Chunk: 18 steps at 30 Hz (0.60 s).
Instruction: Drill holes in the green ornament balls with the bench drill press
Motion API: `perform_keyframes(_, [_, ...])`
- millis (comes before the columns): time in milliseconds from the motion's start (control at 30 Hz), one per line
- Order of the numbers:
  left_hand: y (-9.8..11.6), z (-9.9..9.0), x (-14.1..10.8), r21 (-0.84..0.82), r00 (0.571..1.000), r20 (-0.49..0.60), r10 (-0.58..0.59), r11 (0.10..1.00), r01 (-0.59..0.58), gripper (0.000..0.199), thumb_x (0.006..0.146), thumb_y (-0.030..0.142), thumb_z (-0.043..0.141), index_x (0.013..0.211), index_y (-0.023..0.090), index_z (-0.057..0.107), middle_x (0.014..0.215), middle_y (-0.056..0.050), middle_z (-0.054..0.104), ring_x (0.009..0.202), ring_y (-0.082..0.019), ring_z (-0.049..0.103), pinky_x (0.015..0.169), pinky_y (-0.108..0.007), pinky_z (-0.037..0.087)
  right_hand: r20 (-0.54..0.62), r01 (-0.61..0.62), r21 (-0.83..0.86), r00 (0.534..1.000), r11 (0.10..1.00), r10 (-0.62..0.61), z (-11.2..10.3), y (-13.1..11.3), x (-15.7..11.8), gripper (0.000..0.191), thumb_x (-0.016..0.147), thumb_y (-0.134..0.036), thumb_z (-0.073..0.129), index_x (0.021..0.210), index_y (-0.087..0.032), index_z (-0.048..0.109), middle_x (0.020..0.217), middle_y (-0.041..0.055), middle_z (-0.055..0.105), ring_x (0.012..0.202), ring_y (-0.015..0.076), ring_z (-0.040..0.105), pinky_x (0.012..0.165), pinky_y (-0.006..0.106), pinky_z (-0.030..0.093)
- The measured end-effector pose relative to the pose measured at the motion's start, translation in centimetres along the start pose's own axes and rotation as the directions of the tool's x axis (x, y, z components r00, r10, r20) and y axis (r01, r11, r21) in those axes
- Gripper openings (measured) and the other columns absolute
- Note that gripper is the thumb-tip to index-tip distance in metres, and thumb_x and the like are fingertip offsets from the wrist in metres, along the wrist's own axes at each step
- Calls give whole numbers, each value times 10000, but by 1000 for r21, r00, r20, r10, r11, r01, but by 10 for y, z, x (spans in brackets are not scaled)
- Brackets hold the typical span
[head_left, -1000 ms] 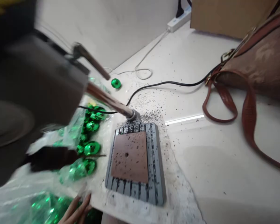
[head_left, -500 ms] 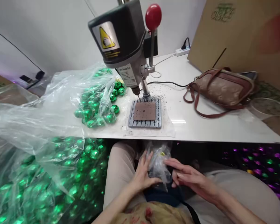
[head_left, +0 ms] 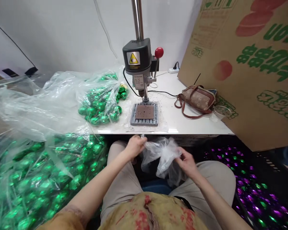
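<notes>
Between my knees, below the table edge, a crumpled clear plastic bag (head_left: 163, 155) is stretched between both hands. My left hand (head_left: 136, 145) is closed on its left edge, fingers curled. At the bag's right side, my right hand (head_left: 186, 161) pinches the plastic between thumb and fingers. Nothing can be made out inside the bag. Beyond my hands, on the table, stands a small bench drill press (head_left: 137, 57) with a red-knobbed lever. Under its bit a brown square board (head_left: 144, 112) with a small hole lies on the grey slotted base (head_left: 144, 123).
Green faceted baubles (head_left: 99, 103) lie in clear plastic on the white table (head_left: 168, 110). A big heap of green baubles (head_left: 43, 182) fills the lower left. Right are a brown handbag (head_left: 198, 97), a clear cup (head_left: 222, 112), a cardboard box (head_left: 242, 80), and purple and green baubles (head_left: 254, 188).
My hands have moved apart and the plastic bag is now spread between them. My left hand went up and left. The view has pulled back, showing more of the drill press and box.
</notes>
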<state>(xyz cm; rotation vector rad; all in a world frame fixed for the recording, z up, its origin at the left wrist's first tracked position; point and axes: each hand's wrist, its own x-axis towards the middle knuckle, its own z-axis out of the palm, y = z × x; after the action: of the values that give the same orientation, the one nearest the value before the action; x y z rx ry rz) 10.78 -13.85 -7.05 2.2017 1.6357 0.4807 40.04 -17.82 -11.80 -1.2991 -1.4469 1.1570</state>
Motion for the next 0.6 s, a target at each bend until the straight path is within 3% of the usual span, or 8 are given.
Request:
perform_keyframes(100, [-19,-26,0,-1,986,-107,-127,992,127,68,747,197,565,683,204,587,631,-13,558,657,-179,527,673,-261,372,-181,23,-29,983,999,-28,-50,-10,12,276,846,-456,549,759,-200,605,640,-8,524,660,128,540,822,337,563])
perform_keyframes(200, [-12,-30,-5,-158,991,-105,-86,985,69,172,746,244,569,589,189,526,600,9,522,626,-145,494,642,-244,330,-165,28,-59,986,998,-37,-78,-23,17,304,773,-487,677,875,-203,639,822,26,636,786,150,609,855,344,565])
perform_keyframes(300, [15,-20,-1,-489,992,-83,-99,871,46,253,751,325,597,564,175,515,565,31,485,585,-111,449,607,-226,316,-2,35,-94,999,995,-35,-54,-30,11,768,523,-470,901,1207,-238,640,1203,80,686,1029,224,670,937,382,566])
perform_keyframes(333, [24,-17,4,-611,987,-84,-139,789,59,269,745,358,612,571,173,524,563,33,488,574,-105,442,590,-220,321,29,40,-104,999,994,-38,-40,-29,9,872,459,-482,930,1241,-238,633,1252,89,676,1081,247,665,977,399,556])
perform_keyframes(367, [31,-16,9,-719,978,-85,-190,691,71,280,728,386,637,582,170,537,563,34,499,564,-100,439,571,-214,328,43,45,-111,998,993,-41,-26,-28,6,854,469,-532,919,1218,-224,648,1251,96,680,1109,260,659,994,408,549])
perform_keyframes(467, [34,-20,25,-901,932,-87,-351,427,76,312,622,408,763,615,159,574,554,38,537,535,-91,454,528,-202,358,41,44,-107,998,993,-40,-8,-26,5,571,813,-707,590,1002,-175,674,918,87,726,884,219,691,865,386,580])
perform_keyframes(533, [26,-24,34,-945,893,-59,-446,314,94,320,554,353,836,649,150,607,537,48,553,513,-84,473,514,-191,371,33,55,-104,998,993,-52,-17,-30,10,577,931,-690,378,889,-175,635,654,37,635,653,167,627,735,343,573])
perform_keyframes(600, [17,-24,39,-967,864,-5,-504,224,125,319,538,297,866,695,140,637,520,56,559,477,-79,481,494,-186,374,11,84,-129,996,988,-83,-34,-40,16,553,940,-673,380,836,-181,612,532,-7,523,529,132,520,654,311,542])
